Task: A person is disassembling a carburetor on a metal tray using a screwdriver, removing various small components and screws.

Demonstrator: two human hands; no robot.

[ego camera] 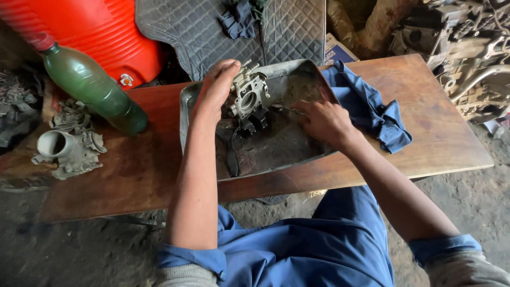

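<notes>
Fingers of the left hand (215, 87) are curled together over the top left edge of a grey metal throttle body (248, 98), clamped on it so that it stands tilted in the tray with its round bore facing the camera. Fingers of the right hand (324, 121) are drawn together low in the tray, apparently pinched on a thin metal tool (284, 109) whose tip points left toward the casting; the grip itself is partly hidden, so what exactly is pinched cannot be told for certain.

The throttle body sits in the far left part of a dirty, shallow metal tray (297, 159), with a black fitting (254, 121) at its near side and a dark cable (232, 157) trailing toward the near edge.

To do this well, judged from the pose: the steadying hand should keep the casting braced against the tray floor so it cannot rock, and the tool should be led in along its own line, with small pressure, since a slip could score the bore or strike the holding fingers.

Outward: the tray rests on a brown wooden board (441, 138). A blue cloth (372, 109) lies just right of the tray, touching its rim. At left stand a green plastic bottle (93, 87) and, nearer, another grey casting (69, 149). A red container (101, 32) lies beyond.
</notes>
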